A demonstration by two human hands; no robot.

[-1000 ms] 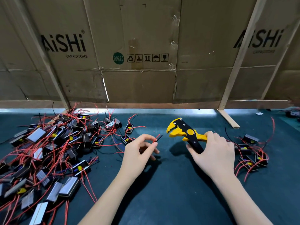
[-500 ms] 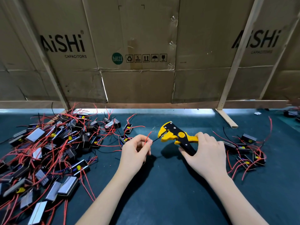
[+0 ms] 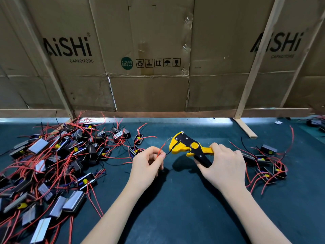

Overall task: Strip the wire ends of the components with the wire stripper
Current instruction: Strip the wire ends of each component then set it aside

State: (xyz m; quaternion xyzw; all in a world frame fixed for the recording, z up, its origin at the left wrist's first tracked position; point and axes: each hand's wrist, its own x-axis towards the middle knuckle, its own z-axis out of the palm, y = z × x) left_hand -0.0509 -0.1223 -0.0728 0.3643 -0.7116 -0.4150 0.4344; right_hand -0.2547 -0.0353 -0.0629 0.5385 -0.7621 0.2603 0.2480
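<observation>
**Black wire end meets the stripper head**

One yellow-and-black metal wire stripper (image 3: 190,150) sits just past centre, toward 1 o'clock, its handles gripped by the right hand (image 3: 224,167). The left hand (image 3: 146,166) pinches two thin wires between thumb and fingertips: a red wire (image 3: 161,150) curving upward, and a black wire end (image 3: 168,153) reaching into the stripper's yellow head. Whether the head has clamped on it cannot be told.

At 9 o'clock lies one large tangled heap of black box-shaped components (image 3: 52,169) with red leads, too many to count. At 3 o'clock lies a smaller cluster of components (image 3: 267,164), roughly five or six.

No containers are visible. The dark green mat (image 3: 175,208) lies bare from centre to 6 o'clock. A printed brown cardboard wall (image 3: 149,85) with pale wooden struts (image 3: 253,73) closes the far edge at 12 o'clock.
</observation>
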